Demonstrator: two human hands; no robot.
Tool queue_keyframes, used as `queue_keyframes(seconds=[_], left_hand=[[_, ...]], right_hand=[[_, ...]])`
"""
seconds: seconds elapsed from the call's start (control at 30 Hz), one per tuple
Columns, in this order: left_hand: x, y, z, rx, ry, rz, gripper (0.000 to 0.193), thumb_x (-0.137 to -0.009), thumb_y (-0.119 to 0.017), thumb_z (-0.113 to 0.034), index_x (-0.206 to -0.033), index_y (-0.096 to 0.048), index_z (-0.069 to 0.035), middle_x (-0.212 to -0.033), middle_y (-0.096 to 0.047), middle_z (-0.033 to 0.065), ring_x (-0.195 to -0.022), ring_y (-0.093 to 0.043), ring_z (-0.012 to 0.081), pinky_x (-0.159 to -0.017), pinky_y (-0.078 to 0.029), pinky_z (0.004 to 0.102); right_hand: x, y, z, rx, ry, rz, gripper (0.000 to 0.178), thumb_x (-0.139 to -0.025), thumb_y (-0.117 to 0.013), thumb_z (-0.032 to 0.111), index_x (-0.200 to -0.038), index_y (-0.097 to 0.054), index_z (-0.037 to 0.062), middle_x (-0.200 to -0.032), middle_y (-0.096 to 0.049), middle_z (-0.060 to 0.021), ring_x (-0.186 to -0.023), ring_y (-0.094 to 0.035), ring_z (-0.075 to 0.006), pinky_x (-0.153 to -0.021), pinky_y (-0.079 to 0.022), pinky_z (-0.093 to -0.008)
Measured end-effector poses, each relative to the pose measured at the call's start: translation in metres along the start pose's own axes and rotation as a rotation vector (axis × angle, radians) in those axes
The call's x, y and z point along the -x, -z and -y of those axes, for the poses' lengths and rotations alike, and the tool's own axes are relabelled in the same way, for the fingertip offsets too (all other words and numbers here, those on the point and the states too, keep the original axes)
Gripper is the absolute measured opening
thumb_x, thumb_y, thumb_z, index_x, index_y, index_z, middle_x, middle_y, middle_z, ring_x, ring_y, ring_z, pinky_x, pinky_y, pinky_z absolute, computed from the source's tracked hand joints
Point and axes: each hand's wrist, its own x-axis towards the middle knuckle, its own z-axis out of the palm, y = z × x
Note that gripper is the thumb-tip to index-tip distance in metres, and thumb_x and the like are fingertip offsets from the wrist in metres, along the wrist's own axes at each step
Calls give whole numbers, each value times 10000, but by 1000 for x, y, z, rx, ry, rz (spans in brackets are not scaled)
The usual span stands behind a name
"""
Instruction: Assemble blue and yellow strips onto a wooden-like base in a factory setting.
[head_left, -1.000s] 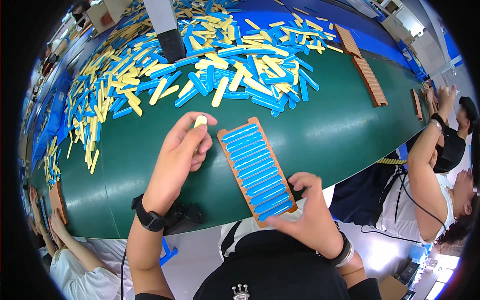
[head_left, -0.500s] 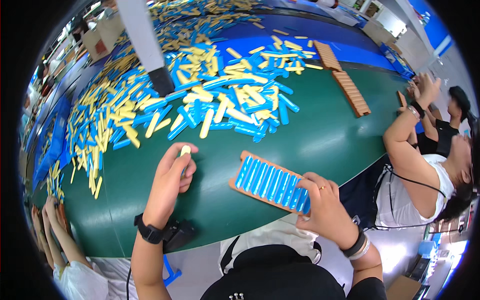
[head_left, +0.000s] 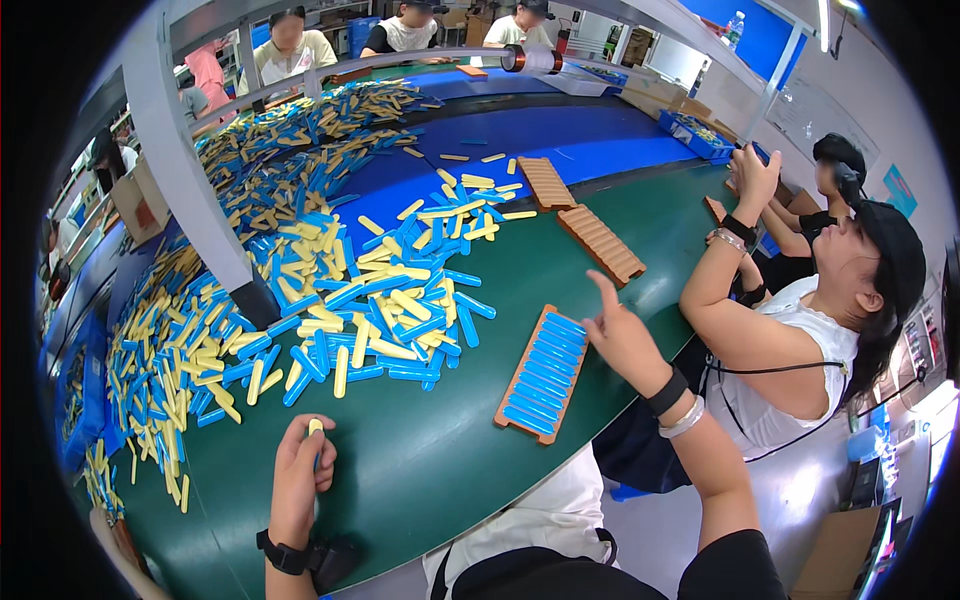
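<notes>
My left hand (head_left: 298,468) is closed low over the table's left part, gripping a small rounded strip (head_left: 316,427) whose yellow end shows; fingers hide most of it. A grooved orange-brown tray (head_left: 522,429) lies at a slant on the green table, with a row of shiny blue strips (head_left: 546,372) in its grooves. Just right of that tray, my right hand (head_left: 632,348) is raised, holding nothing, its index finger stretched toward the far side. Beyond it lie two grooved trays without strips, a nearer one (head_left: 602,245) and a farther one (head_left: 545,184).
A large loose heap of blue and yellow strips (head_left: 340,330) spreads over the green table (head_left: 420,500) and back along the blue surface (head_left: 520,115). A white post (head_left: 190,150) stands in the heap. At right a co-worker's arm (head_left: 715,270) is raised; others sit beyond.
My right hand has let go of the filled tray and reaches farther away. The tray now lies turned more upright in view. The view has swung rightward and up; my left hand still grips its strip.
</notes>
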Motion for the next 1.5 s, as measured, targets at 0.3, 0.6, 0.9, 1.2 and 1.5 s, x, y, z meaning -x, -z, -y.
queue_keyframes(seconds=[0.3,0.6,0.9,1.2,1.5], left_hand=[[2,-3,-2,-13,6,43,142,-936,-424,-168,-1029,-498,-90,-626,-405,-24,-481,-273,22,-421,-195,180],[3,-4,-2,-15,4,53,148,-933,-425,-162,-1033,-496,-80,-633,-421,-18,-490,-284,25,-428,-204,181],[-2,-2,-1,69,94,162,178,-928,-393,-112,-1085,-455,-56,-668,-432,13,-502,-297,48,-445,-240,187],[4,6,2,-82,63,232,168,-942,-443,-106,-1093,-500,-62,-620,-422,-25,-496,-328,28,-430,-259,181],[1,-1,5,153,-13,283,248,-952,-387,-65,-1199,-403,-48,-848,-540,64,-531,-419,47,-455,-354,193]], right_hand=[[-20,-28,64,146,-134,234,973,-709,-663,548,-1441,-167,141,-984,-539,-340,-870,-579,-468,-708,-513,-469],[-89,-44,24,117,78,384,1029,-596,-754,343,-1425,-160,203,-1100,-490,-341,-992,-500,-504,-904,-415,-496],[-154,-16,-102,312,-478,176,1074,-560,-755,436,-1422,-221,84,-1272,-473,-266,-1155,-493,-382,-957,-421,-388],[-141,5,-101,-392,-730,121,619,-601,-747,490,-830,-633,-74,-768,-623,-125,-676,-600,-221,-541,-472,-359],[20,10,104,-196,476,492,736,-534,-820,324,-1113,-512,-11,-973,-500,-180,-938,-490,-332,-832,-421,-385]])
